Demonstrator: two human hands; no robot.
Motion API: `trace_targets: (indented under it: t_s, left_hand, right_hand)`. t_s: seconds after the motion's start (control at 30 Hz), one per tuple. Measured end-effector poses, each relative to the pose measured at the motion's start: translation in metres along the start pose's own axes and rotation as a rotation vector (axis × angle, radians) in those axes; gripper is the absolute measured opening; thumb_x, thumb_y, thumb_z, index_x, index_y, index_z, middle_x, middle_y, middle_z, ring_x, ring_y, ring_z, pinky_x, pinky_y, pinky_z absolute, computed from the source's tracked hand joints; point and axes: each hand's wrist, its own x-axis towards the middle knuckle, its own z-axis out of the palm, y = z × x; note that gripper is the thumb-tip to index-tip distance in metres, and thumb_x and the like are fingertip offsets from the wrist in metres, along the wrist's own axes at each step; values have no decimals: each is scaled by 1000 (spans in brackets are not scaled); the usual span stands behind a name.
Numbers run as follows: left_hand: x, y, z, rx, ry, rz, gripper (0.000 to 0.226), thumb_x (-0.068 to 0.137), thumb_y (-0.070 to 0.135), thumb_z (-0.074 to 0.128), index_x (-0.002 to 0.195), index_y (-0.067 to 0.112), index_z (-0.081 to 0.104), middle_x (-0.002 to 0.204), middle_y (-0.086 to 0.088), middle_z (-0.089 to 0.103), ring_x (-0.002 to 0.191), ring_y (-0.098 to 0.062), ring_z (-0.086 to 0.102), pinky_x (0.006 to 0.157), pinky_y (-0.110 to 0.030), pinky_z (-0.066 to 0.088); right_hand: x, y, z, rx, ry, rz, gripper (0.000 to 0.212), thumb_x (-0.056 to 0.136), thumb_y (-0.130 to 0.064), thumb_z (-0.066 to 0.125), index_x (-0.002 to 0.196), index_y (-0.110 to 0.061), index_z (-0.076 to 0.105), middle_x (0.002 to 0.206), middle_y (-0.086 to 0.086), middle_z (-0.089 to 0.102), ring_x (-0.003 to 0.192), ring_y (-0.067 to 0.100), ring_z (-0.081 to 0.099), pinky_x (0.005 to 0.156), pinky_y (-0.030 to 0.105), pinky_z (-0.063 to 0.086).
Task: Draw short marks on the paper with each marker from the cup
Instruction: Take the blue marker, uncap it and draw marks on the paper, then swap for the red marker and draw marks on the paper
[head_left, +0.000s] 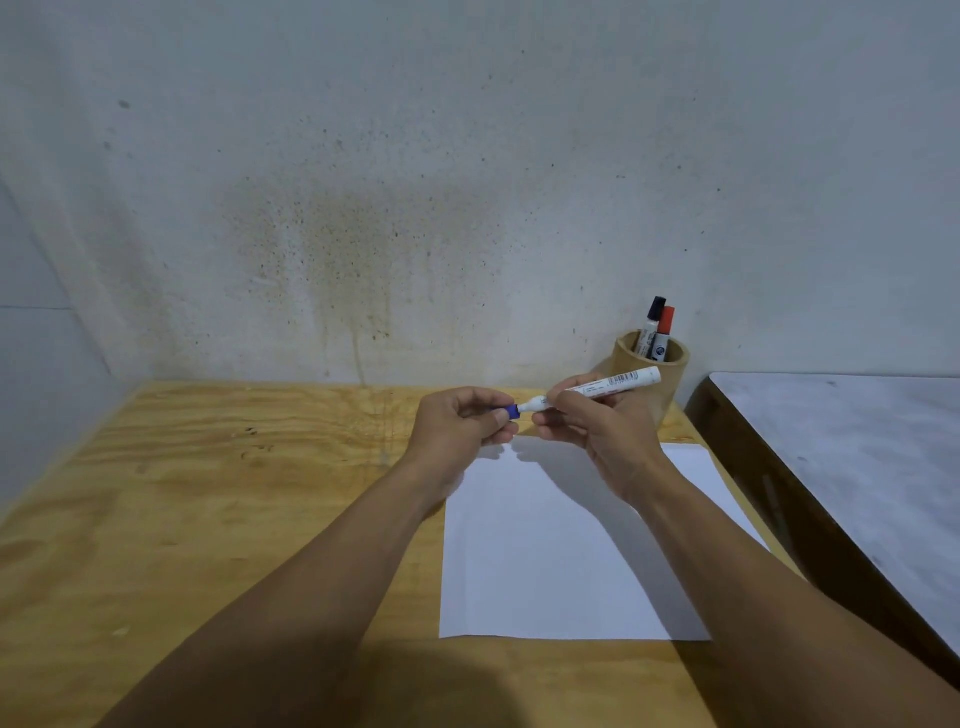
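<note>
A white sheet of paper (550, 551) lies on the wooden table (218, 493), with no marks visible on it. Above its far edge my right hand (597, 431) grips the white barrel of a marker (618, 382), held nearly level. My left hand (462, 421) pinches the marker's blue cap (511, 412) at the barrel's left end. Whether the cap is seated on the tip or just off it, I cannot tell. A round wooden cup (667, 376) stands at the back right by the wall, holding a black-capped marker (652, 322) and a red-capped marker (665, 327).
A stained grey wall rises directly behind the table. To the right, across a dark gap, stands a second table with a pale grey top (857, 452). The left half of the wooden table shows bare plywood.
</note>
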Motion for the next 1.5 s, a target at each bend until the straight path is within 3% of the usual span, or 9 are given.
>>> trace_targets:
  t_s: [0.57, 0.7, 0.8, 0.93, 1.03, 1.17, 1.3, 1.4, 1.5]
  left_hand:
    - [-4, 17, 24, -88, -36, -76, 10, 78, -10, 66, 82, -2, 70, 74, -16, 70, 58, -18, 69, 59, -21, 59]
    - [-4, 20, 36, -73, -18, -59, 9, 78, -8, 68, 83, -2, 71, 74, -16, 70, 56, -17, 68, 60, -21, 59]
    - [-4, 21, 51, -83, -50, -32, 9, 75, 0, 73, 84, -1, 72, 72, -15, 70, 60, -20, 68, 62, -26, 60]
    - [6, 18, 75, 234, -33, 117, 17, 76, 25, 75, 87, 12, 74, 83, -5, 74, 72, -19, 70, 73, -36, 58]
    - [17, 18, 85, 585, -18, 278, 22, 80, 24, 68, 100, 16, 71, 103, 0, 72, 86, -14, 66, 81, -31, 54]
    - [29, 23, 98, 855, -106, 451, 37, 83, 17, 61, 120, 13, 61, 129, -3, 62, 121, -21, 52, 101, -34, 42]
    - [36, 33, 113, 931, -120, 512, 35, 87, 17, 58, 121, 9, 59, 130, -8, 59, 122, -27, 49, 99, -38, 41]
    - [42, 34, 120, 995, -169, 522, 38, 85, 17, 58, 123, 13, 58, 136, -9, 55, 125, -29, 47, 101, -41, 40]
    - [48, 28, 126, 1118, -199, 564, 38, 84, 23, 56, 120, 13, 59, 123, -10, 62, 114, -30, 54, 93, -42, 45]
  right_hand:
    - [-8, -21, -16, -144, -22, -52, 25, 73, -16, 78, 89, 2, 71, 74, 12, 75, 61, 21, 70, 54, 27, 53]
    - [-6, -23, -20, -225, 10, -92, 10, 84, -11, 73, 84, -2, 69, 66, 5, 69, 56, 13, 61, 54, 24, 48]
    - [-5, -28, -24, -341, 37, -64, 24, 96, -26, 58, 90, -3, 63, 71, 3, 62, 65, 12, 58, 59, 22, 50]
    - [5, -55, -43, -229, 153, 42, 30, 103, -29, 45, 111, -3, 57, 89, 9, 70, 82, 25, 71, 74, 40, 61]
    - [15, -80, -69, -610, 266, 34, 30, 103, -35, 41, 109, -11, 58, 93, 11, 65, 73, 30, 70, 71, 51, 62]
    - [19, -118, -96, -1021, 339, -34, 32, 93, -37, 61, 108, -11, 72, 73, 8, 64, 53, 22, 62, 51, 36, 56]
    - [33, -135, -110, -1158, 369, -108, 26, 85, -24, 73, 105, -7, 75, 91, 8, 72, 60, 20, 68, 46, 19, 44]
    - [51, -134, -115, -1266, 268, -102, 20, 91, -9, 63, 107, -8, 75, 115, 10, 70, 65, 24, 73, 55, 23, 57]
    - [67, -131, -112, -1301, 227, -99, 21, 88, -6, 64, 108, -10, 71, 113, 11, 67, 65, 25, 72, 64, 33, 63]
